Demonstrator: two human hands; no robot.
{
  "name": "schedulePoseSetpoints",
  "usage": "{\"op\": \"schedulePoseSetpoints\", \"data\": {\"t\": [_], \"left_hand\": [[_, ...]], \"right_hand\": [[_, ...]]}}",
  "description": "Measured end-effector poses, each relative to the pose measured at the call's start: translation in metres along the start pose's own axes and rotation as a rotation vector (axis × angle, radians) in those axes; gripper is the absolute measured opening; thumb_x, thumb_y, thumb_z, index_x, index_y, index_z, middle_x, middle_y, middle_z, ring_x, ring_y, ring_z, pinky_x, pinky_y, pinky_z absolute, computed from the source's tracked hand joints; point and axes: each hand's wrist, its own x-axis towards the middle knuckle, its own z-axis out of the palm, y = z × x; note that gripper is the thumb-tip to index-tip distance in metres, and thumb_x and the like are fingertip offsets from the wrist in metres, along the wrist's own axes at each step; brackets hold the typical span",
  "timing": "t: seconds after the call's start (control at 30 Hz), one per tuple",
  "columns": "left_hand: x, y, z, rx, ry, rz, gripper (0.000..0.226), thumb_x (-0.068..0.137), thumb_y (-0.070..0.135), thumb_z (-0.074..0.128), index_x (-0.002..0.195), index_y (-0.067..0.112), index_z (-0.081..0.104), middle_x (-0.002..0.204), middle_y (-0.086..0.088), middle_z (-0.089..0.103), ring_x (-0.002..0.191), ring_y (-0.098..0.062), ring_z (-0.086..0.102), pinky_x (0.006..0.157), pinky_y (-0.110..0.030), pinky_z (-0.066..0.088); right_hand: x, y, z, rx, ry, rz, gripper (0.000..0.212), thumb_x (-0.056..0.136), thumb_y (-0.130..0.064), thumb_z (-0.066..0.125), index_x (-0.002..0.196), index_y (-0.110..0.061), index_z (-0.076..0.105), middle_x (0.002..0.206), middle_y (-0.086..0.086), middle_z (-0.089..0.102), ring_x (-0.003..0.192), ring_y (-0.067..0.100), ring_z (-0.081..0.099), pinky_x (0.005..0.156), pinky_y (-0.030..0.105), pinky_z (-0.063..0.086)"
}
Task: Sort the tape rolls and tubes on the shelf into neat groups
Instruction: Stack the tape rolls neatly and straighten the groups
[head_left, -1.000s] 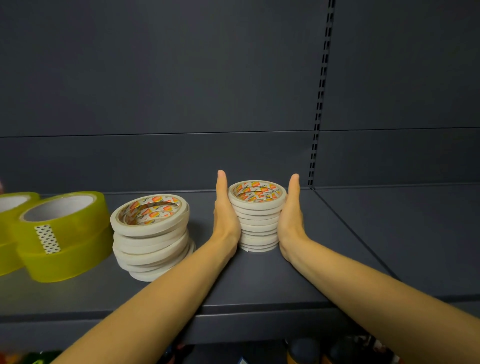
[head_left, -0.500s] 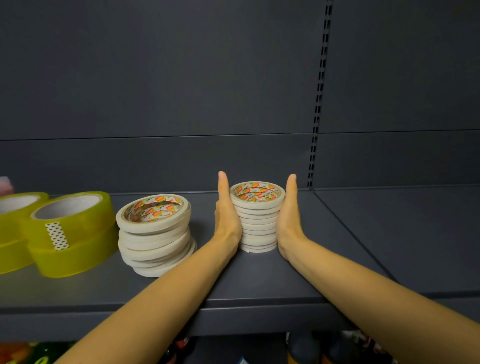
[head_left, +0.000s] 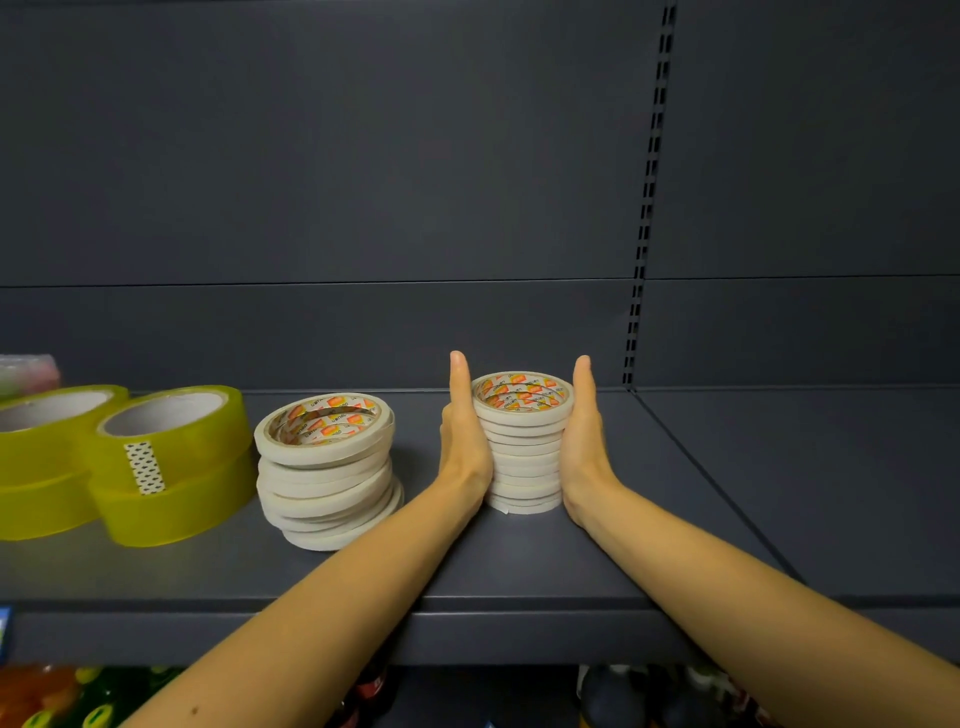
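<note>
A stack of several narrow white tape rolls (head_left: 523, 447) stands upright on the dark grey shelf (head_left: 545, 561). My left hand (head_left: 464, 441) presses flat against its left side, fingers straight and pointing up. On the stack's right side my right hand (head_left: 584, 441) presses flat in the same way. To the left stands a second, leaning stack of wider white tape rolls (head_left: 327, 467). Further left are two stacks of yellow tape rolls (head_left: 171, 462), one (head_left: 47, 462) cut off by the frame's edge.
A pale pink packet (head_left: 28, 371) lies blurred behind the yellow rolls. The shelf's back wall (head_left: 363, 208) has a slotted upright (head_left: 644, 218). A shelf seam runs right of the hands, with bare shelf (head_left: 805, 467) beyond. Bottles and coloured goods (head_left: 62, 696) sit on the shelf below.
The view has shifted slightly, so everything sits further right in frame. Both hands stay flat against the narrow stack, and the stack looks straighter.
</note>
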Motion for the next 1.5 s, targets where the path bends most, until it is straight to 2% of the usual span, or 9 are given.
{"op": "schedulePoseSetpoints", "data": {"t": [0.57, 0.77, 0.93, 1.0, 1.1, 1.23, 1.3, 1.43, 1.5], "left_hand": [[-0.024, -0.003, 0.036, 0.071, 0.045, -0.071, 0.058, 0.090, 0.054, 0.035, 0.102, 0.008, 0.068, 0.096, -0.011, 0.073, 0.096, -0.026, 0.068, 0.098, -0.047, 0.048], [-0.034, 0.006, 0.032, 0.161, -0.005, -0.070, 0.075, 0.084, 0.072, 0.026, 0.109, 0.015, 0.068, 0.106, -0.008, 0.071, 0.103, -0.023, 0.065, 0.101, -0.043, 0.045], [-0.060, 0.021, 0.011, 0.254, -0.017, -0.020, 0.071, 0.091, 0.065, 0.016, 0.127, 0.017, 0.055, 0.135, -0.002, 0.054, 0.126, -0.019, 0.048, 0.112, -0.043, 0.032], [-0.078, 0.033, -0.012, 0.255, 0.020, 0.059, 0.051, 0.097, 0.051, 0.024, 0.109, 0.018, 0.061, 0.122, 0.001, 0.059, 0.113, -0.017, 0.053, 0.104, -0.038, 0.039], [-0.111, 0.058, -0.050, 0.314, 0.114, 0.478, 0.025, 0.091, 0.039, 0.040, 0.080, 0.029, 0.061, 0.088, 0.013, 0.062, 0.085, -0.004, 0.056, 0.082, -0.023, 0.043], [-0.124, 0.078, -0.097, 0.290, 0.334, 0.699, 0.015, 0.089, 0.031, 0.043, 0.096, 0.028, 0.056, 0.105, 0.002, 0.057, 0.099, -0.007, 0.052, 0.086, -0.015, 0.040], [-0.114, 0.077, -0.115, 0.275, 0.385, 0.561, 0.016, 0.096, 0.024, 0.042, 0.109, 0.022, 0.052, 0.115, 0.001, 0.052, 0.105, -0.005, 0.048, 0.089, -0.012, 0.036], [-0.091, 0.059, -0.134, 0.197, 0.357, 0.165, 0.043, 0.098, 0.035, 0.033, 0.125, 0.005, 0.049, 0.111, -0.011, 0.054, 0.109, -0.010, 0.047, 0.102, -0.041, 0.039], [-0.082, 0.051, -0.135, 0.094, 0.312, 0.016, 0.052, 0.098, 0.046, 0.026, 0.129, 0.012, 0.051, 0.123, -0.003, 0.059, 0.119, -0.015, 0.051, 0.108, -0.043, 0.036]], "right_hand": [[-0.014, -0.009, -0.039, -0.031, 0.082, 0.005, 0.072, 0.087, -0.070, 0.030, 0.103, -0.012, 0.069, 0.097, 0.009, 0.074, 0.093, 0.027, 0.069, 0.092, 0.045, 0.053], [-0.013, -0.009, -0.040, -0.018, 0.036, 0.041, 0.077, 0.085, -0.073, 0.030, 0.118, -0.011, 0.062, 0.111, 0.010, 0.069, 0.104, 0.026, 0.065, 0.097, 0.043, 0.049], [-0.039, -0.029, -0.041, -0.139, 0.343, -0.543, 0.034, 0.101, -0.032, 0.031, 0.107, -0.022, 0.063, 0.114, -0.003, 0.058, 0.099, 0.007, 0.055, 0.080, 0.011, 0.040], [-0.054, -0.043, -0.041, -0.134, 0.346, -0.751, 0.023, 0.097, -0.018, 0.037, 0.098, -0.030, 0.057, 0.107, -0.006, 0.053, 0.096, 0.006, 0.051, 0.087, 0.019, 0.039], [-0.084, -0.059, -0.021, -0.094, 0.153, -0.847, 0.023, 0.085, -0.014, 0.042, 0.089, -0.032, 0.056, 0.097, -0.011, 0.059, 0.093, 0.005, 0.055, 0.082, 0.017, 0.043], [-0.109, -0.050, 0.032, -0.157, -0.180, -0.661, 0.019, 0.089, -0.013, 0.046, 0.090, -0.027, 0.059, 0.097, -0.005, 0.062, 0.086, 0.001, 0.058, 0.078, 0.012, 0.045], [-0.107, -0.032, 0.055, -0.217, -0.258, -0.448, 0.021, 0.099, -0.019, 0.039, 0.097, -0.030, 0.057, 0.109, -0.007, 0.061, 0.100, 0.003, 0.056, 0.092, 0.018, 0.041], [-0.087, -0.006, 0.077, -0.262, -0.251, -0.077, 0.046, 0.100, -0.045, 0.022, 0.129, -0.022, 0.050, 0.139, -0.003, 0.049, 0.127, 0.013, 0.045, 0.114, 0.036, 0.025], [-0.073, -0.001, 0.081, -0.236, -0.237, 0.006, 0.058, 0.099, -0.049, 0.018, 0.137, -0.015, 0.045, 0.144, 0.003, 0.045, 0.132, 0.017, 0.042, 0.116, 0.037, 0.021]]}}
